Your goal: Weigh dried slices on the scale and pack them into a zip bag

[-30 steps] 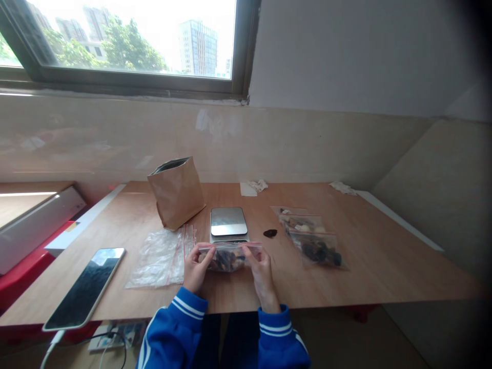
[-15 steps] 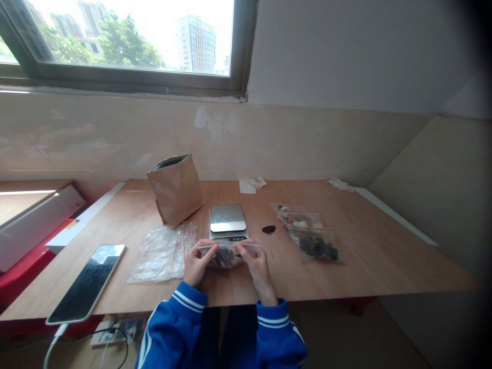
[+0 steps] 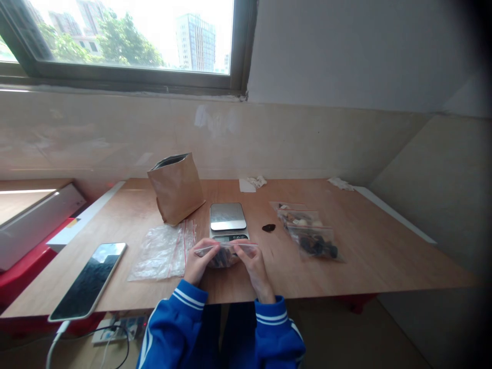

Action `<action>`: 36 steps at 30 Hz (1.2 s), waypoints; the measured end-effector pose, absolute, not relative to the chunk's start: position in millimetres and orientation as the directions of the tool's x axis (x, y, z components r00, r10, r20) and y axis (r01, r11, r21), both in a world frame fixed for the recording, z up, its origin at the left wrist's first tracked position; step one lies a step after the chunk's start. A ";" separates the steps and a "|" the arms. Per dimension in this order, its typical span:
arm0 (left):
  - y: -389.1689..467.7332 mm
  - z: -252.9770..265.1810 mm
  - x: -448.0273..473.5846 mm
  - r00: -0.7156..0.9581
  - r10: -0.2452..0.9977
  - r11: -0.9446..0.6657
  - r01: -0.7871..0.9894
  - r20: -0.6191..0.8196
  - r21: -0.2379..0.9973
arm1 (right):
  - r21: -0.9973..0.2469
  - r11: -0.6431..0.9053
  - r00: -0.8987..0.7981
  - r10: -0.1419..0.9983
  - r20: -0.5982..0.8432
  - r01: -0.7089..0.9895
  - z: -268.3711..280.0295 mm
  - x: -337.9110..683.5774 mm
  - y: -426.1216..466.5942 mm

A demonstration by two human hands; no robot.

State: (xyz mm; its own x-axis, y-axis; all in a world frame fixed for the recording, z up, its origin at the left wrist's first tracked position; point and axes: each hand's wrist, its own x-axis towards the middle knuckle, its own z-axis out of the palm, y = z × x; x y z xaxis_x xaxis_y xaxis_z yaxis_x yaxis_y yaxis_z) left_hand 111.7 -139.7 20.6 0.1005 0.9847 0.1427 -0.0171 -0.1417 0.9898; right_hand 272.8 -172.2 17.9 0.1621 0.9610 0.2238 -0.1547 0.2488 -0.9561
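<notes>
- Both your hands are closed in pinches on one bag (image 3: pixel 223 261): your left hand (image 3: pixel 196 265) grips the top edge at its 9 o'clock side, your right hand (image 3: pixel 255 264) at its 3 o'clock side, thumbs nearest you and pointing in toward each other.
- The step in hand looks like working along the seal. Press firmly through thumb and forefinger on both sides of it, and go over the whole strip, right out to the 9 and 3 o'clock corners.
- Hold the strip level and lightly taut; slack film could pucker and leave a gap. Let the dark and brown pieces sit low, clear of the seal, since one caught there would probably spoil it.
- Whether the seal is fully joined, you cannot tell from this view.
- The bag lies between your hands, its filled part hanging below your thumbs, toward 6 o'clock. Whether its underside touches the table (image 3: pixel 369 246) is unclear.
- From the bag, the scale (image 3: pixel 228 217) is just beyond at 12 o'clock, so mind knocking it. The flat bags (image 3: pixel 157 253) lie near at 9 o'clock, the pouch (image 3: pixel 178 192) at 11, the dark piece (image 3: pixel 268 227) at 2, the filled bags (image 3: pixel 317 246) near 3.
</notes>
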 end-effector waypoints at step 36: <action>-144.9 19.1 114.8 0.109 0.965 -0.241 -0.001 0.240 0.970 | -0.943 0.303 0.271 0.927 0.259 -0.139 18.2 246.2 -165.7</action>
